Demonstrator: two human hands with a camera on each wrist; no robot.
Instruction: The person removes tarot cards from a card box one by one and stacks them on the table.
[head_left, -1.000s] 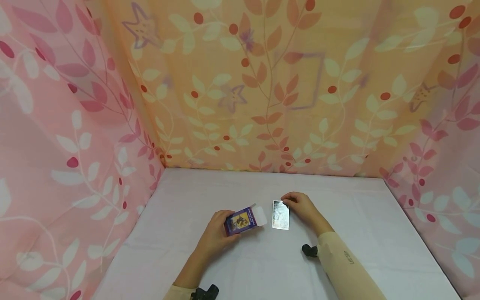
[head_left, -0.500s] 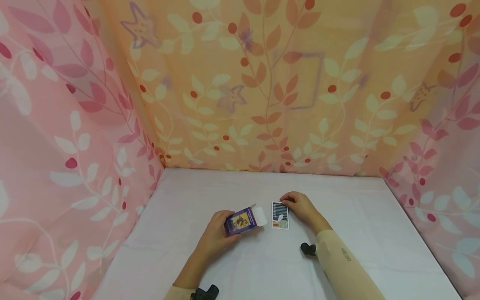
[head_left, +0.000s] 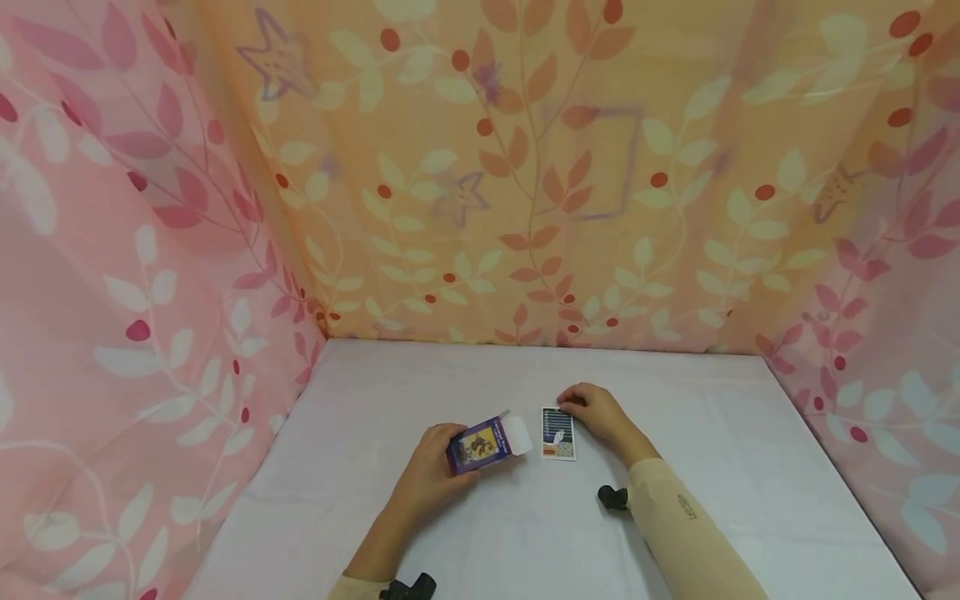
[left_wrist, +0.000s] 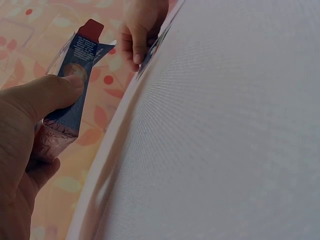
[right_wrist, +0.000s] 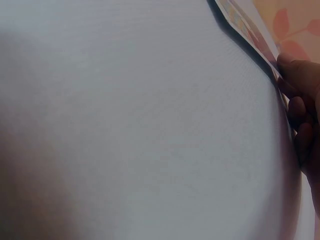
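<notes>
Leaf-patterned cloth, orange at the back and pink at the sides, enclosed a white-covered table, a plain ground against which the small printed items stood out. The left hand held a purple picture box at a slant, its thumb laid along one face and its fingers bent round the other side, opened only as far as the box's thickness required. This grip lay away from the white end flap, presumably so that the mouth remained unobstructed and turned toward the card. That card was at the table, just beyond the flap but apart from it, with its printed face upward. The right hand pinched it near the upper right corner, thumb and forefinger closed together and the other fingers curled inward; a corner hold probably served to leave most of the print uncovered. Shadow beneath the card's edge in the right wrist view suggested slight lift, though whether one card or several were held could not be told. Black wrist mounts sat behind the hands, presumably to keep the fingers free.
</notes>
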